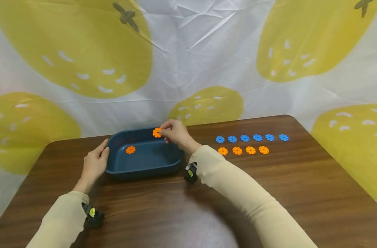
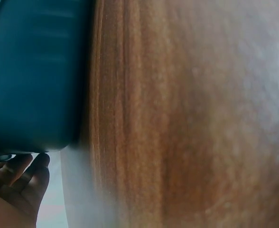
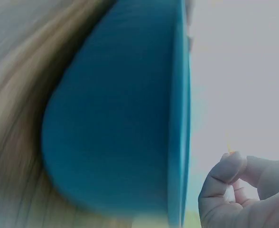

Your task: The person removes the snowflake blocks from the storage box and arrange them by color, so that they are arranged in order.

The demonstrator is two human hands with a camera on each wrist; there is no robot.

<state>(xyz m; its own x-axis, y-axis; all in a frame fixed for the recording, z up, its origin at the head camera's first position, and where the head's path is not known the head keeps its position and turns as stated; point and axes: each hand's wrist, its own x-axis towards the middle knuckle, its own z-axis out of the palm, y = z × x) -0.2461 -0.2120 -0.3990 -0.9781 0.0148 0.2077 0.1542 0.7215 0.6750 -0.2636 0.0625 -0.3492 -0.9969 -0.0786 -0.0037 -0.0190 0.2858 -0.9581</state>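
Observation:
Over the far right part of a dark blue rectangular basin point(image 1: 145, 169), my right hand point(image 1: 177, 133) pinches an orange notched plastic disc point(image 1: 156, 132) between thumb and fingertips. Only a thin orange edge of it shows above the fingertips in the right wrist view. My left hand point(image 1: 95, 162) holds the basin's left end, thumb and fingers at its rim and outer wall; in the left wrist view its bent fingers point(image 2: 32, 178) meet that end wall. Another orange notched disc point(image 1: 130, 150) lies inside the basin, towards its left.
Right of the basin, a row of several blue notched discs point(image 1: 244, 138) lies on the wooden table point(image 1: 287, 193). In front of it runs a row of several orange ones point(image 1: 250, 150), partly behind my right sleeve point(image 1: 238, 193). A lemon-print cloth point(image 1: 203, 62) hangs behind the table.

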